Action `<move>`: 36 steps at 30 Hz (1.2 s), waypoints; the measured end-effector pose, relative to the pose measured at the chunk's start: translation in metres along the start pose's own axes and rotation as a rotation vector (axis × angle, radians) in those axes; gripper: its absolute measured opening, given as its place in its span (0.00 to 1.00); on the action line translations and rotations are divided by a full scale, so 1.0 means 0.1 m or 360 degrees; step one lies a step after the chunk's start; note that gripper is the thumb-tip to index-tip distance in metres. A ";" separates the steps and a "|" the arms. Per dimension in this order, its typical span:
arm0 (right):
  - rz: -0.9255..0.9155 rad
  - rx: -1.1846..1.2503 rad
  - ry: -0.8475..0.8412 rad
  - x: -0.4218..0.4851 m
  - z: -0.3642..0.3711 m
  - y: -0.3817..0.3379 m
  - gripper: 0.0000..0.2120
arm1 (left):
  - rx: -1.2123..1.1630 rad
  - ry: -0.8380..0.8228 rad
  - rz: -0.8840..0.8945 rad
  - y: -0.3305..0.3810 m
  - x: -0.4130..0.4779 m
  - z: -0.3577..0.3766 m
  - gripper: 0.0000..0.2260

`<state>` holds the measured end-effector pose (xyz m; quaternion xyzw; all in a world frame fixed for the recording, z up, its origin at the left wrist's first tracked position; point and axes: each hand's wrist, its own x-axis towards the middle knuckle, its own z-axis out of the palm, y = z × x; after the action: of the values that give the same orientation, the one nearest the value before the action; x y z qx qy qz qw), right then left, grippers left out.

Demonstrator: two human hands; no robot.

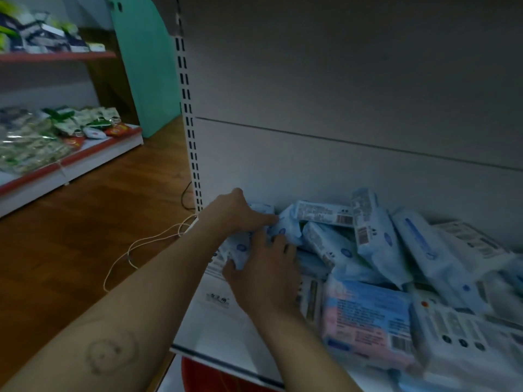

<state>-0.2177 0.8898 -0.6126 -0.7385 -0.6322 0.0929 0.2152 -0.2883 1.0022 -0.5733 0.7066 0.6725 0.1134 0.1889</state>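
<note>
A jumble of several light blue wet-wipe packs [376,239] lies on a white shelf [223,332] against the grey back panel. At the shelf's left end, both hands are on one blue pack [240,247]. My left hand [237,210] reaches over the pack's far side with its fingers pointing right along it. My right hand [266,273] grips the near side, thumb under the left edge and fingers curled over the top. A pink and blue pack [365,318] lies in front at the right.
A slotted white upright [188,128] bounds the shelf on the left. A white cord [147,244] trails over the wooden floor [85,236]. A red-edged shelf [70,162] with green and white packets stands at the left. A red object [195,374] sits under the shelf.
</note>
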 end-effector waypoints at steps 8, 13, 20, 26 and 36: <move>0.0009 0.0035 0.0057 0.02 0.09 0.09 0.29 | 0.0049 0.0274 0.0067 -0.04 -0.15 0.00 0.29; -0.0049 0.0372 0.0061 -0.01 -0.09 0.13 0.23 | -0.0025 0.0477 0.0159 -0.24 -0.61 -0.34 0.28; -0.0317 0.0774 0.0608 -0.56 -0.66 -0.02 0.19 | -0.0157 0.0725 -0.0055 -0.72 -1.67 -0.87 0.26; -0.0449 0.0836 0.0382 -1.33 -0.77 -0.11 0.18 | -0.0136 0.0771 -0.0162 -0.93 -2.62 -0.82 0.28; 0.0274 0.1021 -0.0654 -2.34 -0.04 0.67 0.15 | -0.0054 0.0325 -0.0587 -1.29 -3.68 0.48 0.27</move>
<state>-0.1995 0.6539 -0.6698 -0.6501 -0.5365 0.4495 0.2957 -0.4113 0.6341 -0.6368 0.5531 0.8040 0.1594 0.1492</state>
